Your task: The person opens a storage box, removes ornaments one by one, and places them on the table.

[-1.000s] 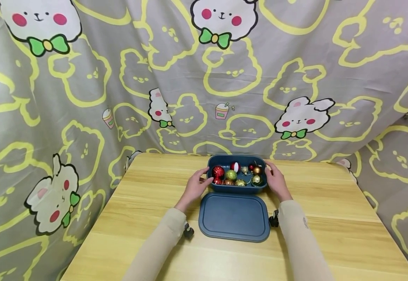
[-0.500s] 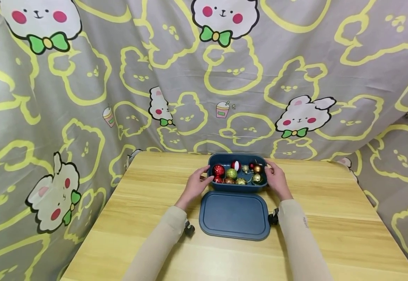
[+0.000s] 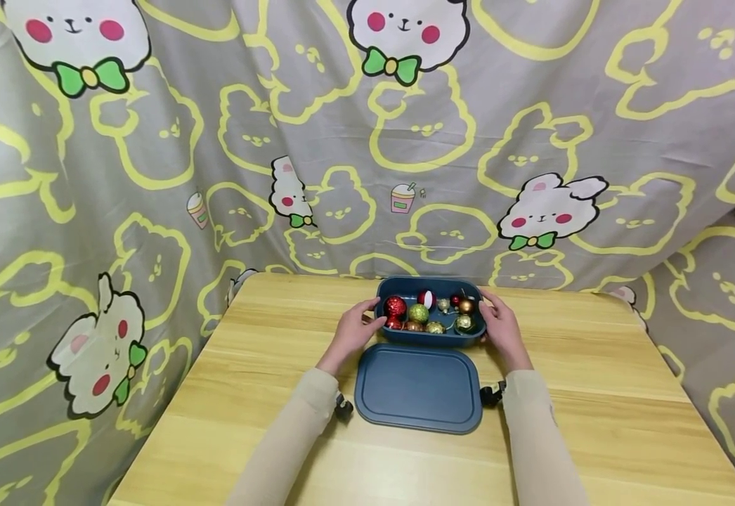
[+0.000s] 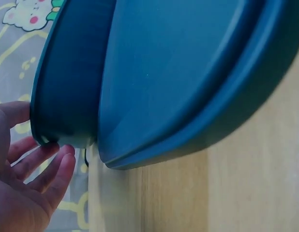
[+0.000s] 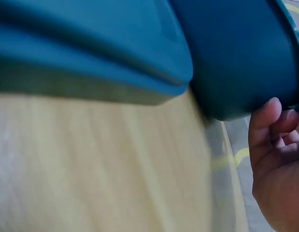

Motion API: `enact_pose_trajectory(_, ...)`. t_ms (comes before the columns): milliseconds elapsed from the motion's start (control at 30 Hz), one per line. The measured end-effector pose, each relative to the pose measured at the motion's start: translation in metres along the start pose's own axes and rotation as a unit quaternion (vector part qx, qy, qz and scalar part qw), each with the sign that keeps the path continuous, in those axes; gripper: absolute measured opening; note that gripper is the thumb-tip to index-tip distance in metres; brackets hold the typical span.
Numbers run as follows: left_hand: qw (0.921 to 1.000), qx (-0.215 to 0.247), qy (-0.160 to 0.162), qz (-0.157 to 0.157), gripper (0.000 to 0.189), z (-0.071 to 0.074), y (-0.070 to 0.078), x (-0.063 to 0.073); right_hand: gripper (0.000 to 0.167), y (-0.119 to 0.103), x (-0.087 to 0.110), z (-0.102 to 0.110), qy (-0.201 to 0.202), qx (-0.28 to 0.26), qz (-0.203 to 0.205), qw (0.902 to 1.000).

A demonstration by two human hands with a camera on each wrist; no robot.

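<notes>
A dark blue plastic box [image 3: 431, 340] without its cover stands at the back of the table, with several small Christmas baubles inside, among them a glittery red bauble [image 3: 395, 307], a green one and gold ones. My left hand [image 3: 351, 330] holds the box's left end; in the left wrist view its thumb is at the rim and its fingers touch the end wall [image 4: 74, 72]. At the opposite end, my right hand [image 3: 502, 330] grips the box, thumb against the wall [image 5: 241, 58] and fingers curled by the rim. Just in front lies the matching blue lid [image 3: 418, 386], flat between my forearms.
The light wooden table [image 3: 247, 422] reaches out to both sides. Right behind the box hangs a grey curtain [image 3: 336, 211] with cartoon animals, which also encloses the left and right sides. A small black wrist device [image 3: 492, 395] sits close beside the lid's right edge.
The box and my right hand have shifted slightly to the right. The lid now lies a little further left. My left hand stays at the box's left end.
</notes>
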State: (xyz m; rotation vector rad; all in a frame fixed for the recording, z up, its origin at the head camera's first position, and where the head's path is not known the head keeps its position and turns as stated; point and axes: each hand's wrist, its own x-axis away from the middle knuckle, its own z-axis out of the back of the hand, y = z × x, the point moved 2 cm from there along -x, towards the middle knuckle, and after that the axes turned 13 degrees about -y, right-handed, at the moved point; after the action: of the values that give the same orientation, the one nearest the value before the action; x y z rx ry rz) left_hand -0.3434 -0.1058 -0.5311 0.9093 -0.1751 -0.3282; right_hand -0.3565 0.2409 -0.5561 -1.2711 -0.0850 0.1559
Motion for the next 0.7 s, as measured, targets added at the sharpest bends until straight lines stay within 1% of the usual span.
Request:
enact_pose_trajectory(100, 0.9999, -0.013, -0.001, -0.008, 0.054, 0.001, 0.001, -0.002, 0.051, 0.002, 0.001, 0.002, -0.005, -0.015, 0.006, 0.9999)
enact_pose_trajectory(200, 0.9985, -0.047, 0.014, -0.022, 0.052, 0.002, 0.003, -0.005, 0.051, 0.002, 0.002, 0.003, -0.01, -0.017, 0.01, 0.9998)
enact_pose_trajectory(300, 0.9932, -0.1, 0.04, -0.042, 0.05, 0.003, 0.008, -0.01, 0.05, 0.0, 0.001, 0.004, -0.013, -0.004, 0.012, 0.9998)
enact_pose_trajectory(367, 0.9876, -0.14, 0.047, -0.054, 0.049, 0.003, 0.011, -0.015, 0.05, -0.002, 0.0, 0.004, -0.017, 0.005, 0.015, 0.9997)
enact_pose_trajectory(433, 0.9826, -0.17, 0.04, -0.062, 0.049, 0.002, 0.014, -0.021, 0.05, -0.003, 0.0, 0.005, -0.019, 0.01, 0.013, 0.9997)
enact_pose_trajectory(500, 0.9786, -0.194, 0.025, -0.063, 0.049, 0.001, 0.017, -0.027, 0.051, -0.003, -0.001, 0.005, -0.02, 0.014, 0.01, 0.9997)
enact_pose_trajectory(600, 0.9742, -0.219, 0.007, -0.052, 0.049, -0.001, 0.019, -0.034, 0.051, -0.001, -0.001, 0.006, -0.022, 0.015, 0.005, 0.9996)
enact_pose_trajectory(700, 0.9706, -0.237, 0.001, -0.04, 0.05, -0.001, 0.022, -0.038, 0.053, 0.0, -0.002, 0.006, -0.026, 0.016, 0.005, 0.9995)
